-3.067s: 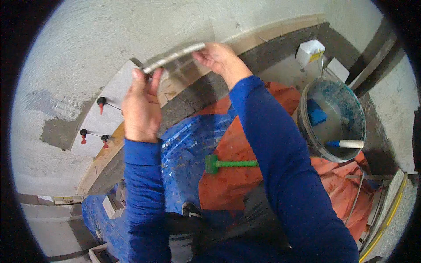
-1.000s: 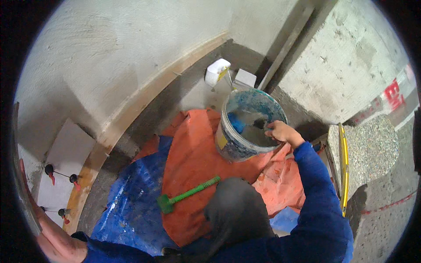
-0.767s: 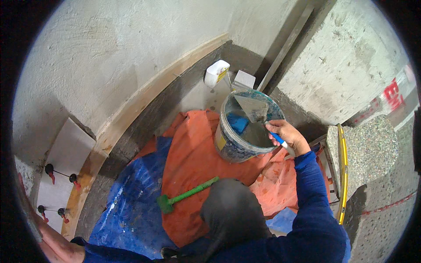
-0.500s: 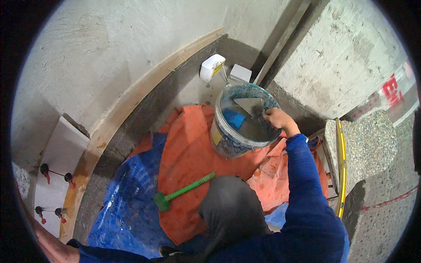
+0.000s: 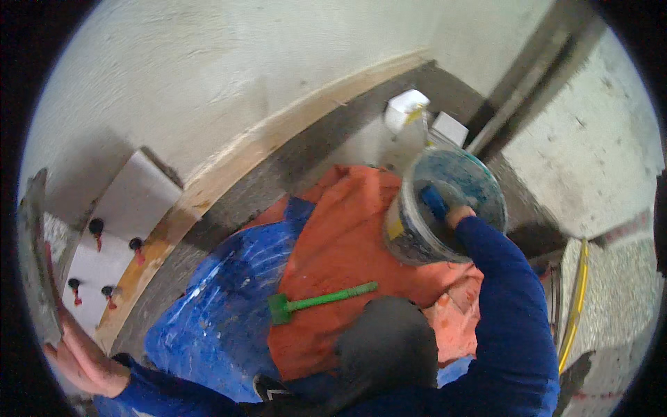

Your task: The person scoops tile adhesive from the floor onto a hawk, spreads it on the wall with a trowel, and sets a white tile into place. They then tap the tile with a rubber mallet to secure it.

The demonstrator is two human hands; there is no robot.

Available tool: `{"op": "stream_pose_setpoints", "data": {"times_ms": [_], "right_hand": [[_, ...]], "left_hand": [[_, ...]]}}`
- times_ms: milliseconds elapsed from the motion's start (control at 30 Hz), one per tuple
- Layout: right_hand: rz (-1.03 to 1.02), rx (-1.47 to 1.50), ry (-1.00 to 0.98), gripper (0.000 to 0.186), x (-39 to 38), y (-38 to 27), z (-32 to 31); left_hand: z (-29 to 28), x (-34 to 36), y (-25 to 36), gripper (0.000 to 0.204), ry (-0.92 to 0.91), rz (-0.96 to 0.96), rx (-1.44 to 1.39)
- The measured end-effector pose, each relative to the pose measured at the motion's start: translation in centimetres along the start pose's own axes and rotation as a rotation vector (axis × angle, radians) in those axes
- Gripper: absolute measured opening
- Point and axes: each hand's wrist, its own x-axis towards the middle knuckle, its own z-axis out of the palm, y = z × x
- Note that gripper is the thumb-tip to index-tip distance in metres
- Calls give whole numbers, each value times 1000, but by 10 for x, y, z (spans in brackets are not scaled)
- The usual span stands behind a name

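My right hand (image 5: pixel 460 214) is down inside the grey plastic bucket (image 5: pixel 406 240), closed around a blue-handled tool (image 5: pixel 434 201) whose working end is hidden in the bucket; only the knuckles and the blue handle show above the rim. The bucket stands at the far right edge of the orange tarp (image 5: pixel 340 243), close to the foot of the wall.

My left hand (image 5: pixel 76 358) is out at the far left, fingers wrapped around the handle of a flat steel trowel (image 5: pixel 38 257) caked with grey mortar, its blade standing upright along the picture's edge.

A green mallet (image 5: pixel 321 301) lies on the orange tarp near its near edge, head pointing left toward the blue tarp (image 5: pixel 208 306). White wall tiles (image 5: pixel 121 222) with red levelling clips (image 5: pixel 97 228) sit at the left, above a wooden batten (image 5: pixel 229 174). A white canister (image 5: pixel 405 111) stands beyond the bucket, against the wall. A yellow spirit level (image 5: pixel 575 306) lies at the right.
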Motion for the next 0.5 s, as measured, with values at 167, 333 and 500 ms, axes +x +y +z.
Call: {"op": "stream_pose_setpoints", "data": {"times_ms": [167, 333, 500], "right_hand": [[-245, -160, 43, 31, 12, -28, 26], [-142, 191, -12, 32, -5, -22, 30], [-178, 246, -89, 37, 13, -3, 52]], "left_hand": [[45, -5, -39, 83, -53, -74, -310], [55, -2, -46, 74, -111, -26, -129], [9, 2, -37, 71, -8, 54, 228]]}}
